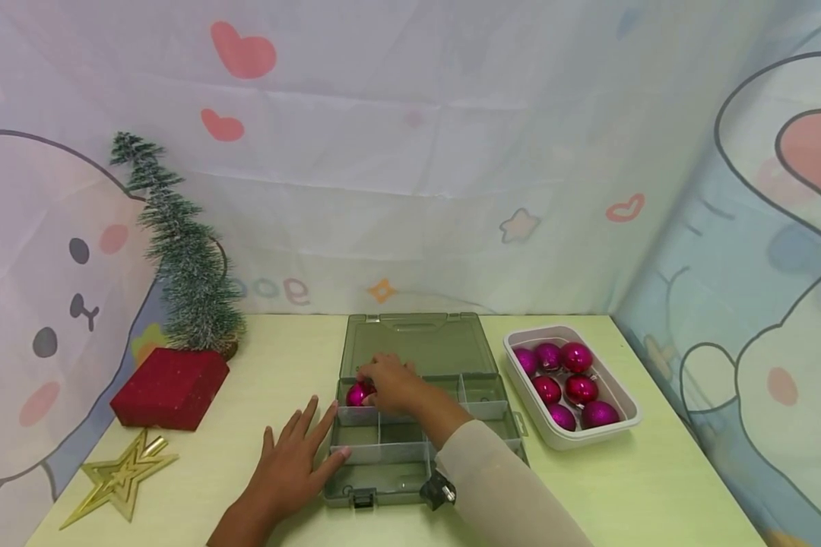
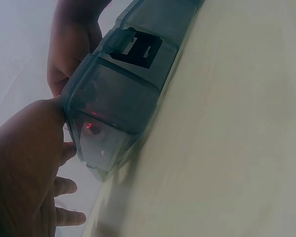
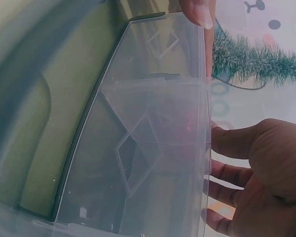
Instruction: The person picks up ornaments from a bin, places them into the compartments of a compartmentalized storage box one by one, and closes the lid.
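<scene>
An open greenish see-through organizer box (image 1: 376, 477) with clear dividers lies on the table, its lid (image 1: 420, 346) folded back. My right hand (image 1: 395, 386) reaches into the back left compartment, thumb and fingers curled at a shiny magenta Christmas ball (image 1: 358, 393); those fingers partly cover the ball. Along the box's left side my left hand (image 1: 294, 465) lies with fingers spread, fingertips right at the rim. The left wrist view has the box's front latch (image 2: 137, 48) beside that hand. Clear divider walls (image 3: 138, 148) fill much of the right wrist view, with the ball hidden.
To the right, a white tub (image 1: 554, 437) contains several magenta and red balls (image 1: 580, 389). A small frosted Christmas tree (image 1: 194, 281) stands at the back left, behind a red box (image 1: 171, 387). Nearer the front left lies a gold star topper (image 1: 122, 475). A printed cloth (image 1: 410, 167) hangs behind the table.
</scene>
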Available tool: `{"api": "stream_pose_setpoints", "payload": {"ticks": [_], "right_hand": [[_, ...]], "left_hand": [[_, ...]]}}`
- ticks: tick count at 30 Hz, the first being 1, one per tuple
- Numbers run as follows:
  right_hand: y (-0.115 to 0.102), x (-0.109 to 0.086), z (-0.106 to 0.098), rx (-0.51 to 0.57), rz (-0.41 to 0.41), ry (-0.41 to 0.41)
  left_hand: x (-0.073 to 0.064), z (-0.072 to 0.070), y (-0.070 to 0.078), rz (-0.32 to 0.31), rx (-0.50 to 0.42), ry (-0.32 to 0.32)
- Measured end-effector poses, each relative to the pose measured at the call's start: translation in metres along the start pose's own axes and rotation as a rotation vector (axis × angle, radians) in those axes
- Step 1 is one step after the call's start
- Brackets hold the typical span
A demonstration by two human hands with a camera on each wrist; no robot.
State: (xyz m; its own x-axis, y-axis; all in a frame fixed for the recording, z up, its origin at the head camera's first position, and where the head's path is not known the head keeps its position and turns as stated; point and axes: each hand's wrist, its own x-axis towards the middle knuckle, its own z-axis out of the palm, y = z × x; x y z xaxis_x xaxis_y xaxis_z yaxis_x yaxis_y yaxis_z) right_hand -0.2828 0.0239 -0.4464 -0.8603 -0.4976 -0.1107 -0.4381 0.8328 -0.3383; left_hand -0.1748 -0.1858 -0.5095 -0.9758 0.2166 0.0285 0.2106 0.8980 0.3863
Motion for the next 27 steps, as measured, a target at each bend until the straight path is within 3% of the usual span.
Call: {"api": "stream_pose_setpoints", "payload": {"ticks": [7, 15, 22, 27], "right_hand": [[0.009, -0.007, -0.004, 0.077, 0.002, 0.026], [0.04, -0.031, -0.023, 0.208, -0.054, 0.123], [0.068, -0.058, -0.041, 0.339, 0.025, 0.194], [0.088, -0.075, -0.051, 0.296, 0.035, 0.261]], "left_hand": [[0.0, 0.002, -0.001, 0.003, -0.007, -0.005], [0.001, 0.002, -0.001, 0.002, -0.001, 0.003], [0.0, 0.001, -0.002, 0.002, -0.005, 0.003], [0.0, 0.001, -0.001, 0.006, -0.013, 0.004]]}}
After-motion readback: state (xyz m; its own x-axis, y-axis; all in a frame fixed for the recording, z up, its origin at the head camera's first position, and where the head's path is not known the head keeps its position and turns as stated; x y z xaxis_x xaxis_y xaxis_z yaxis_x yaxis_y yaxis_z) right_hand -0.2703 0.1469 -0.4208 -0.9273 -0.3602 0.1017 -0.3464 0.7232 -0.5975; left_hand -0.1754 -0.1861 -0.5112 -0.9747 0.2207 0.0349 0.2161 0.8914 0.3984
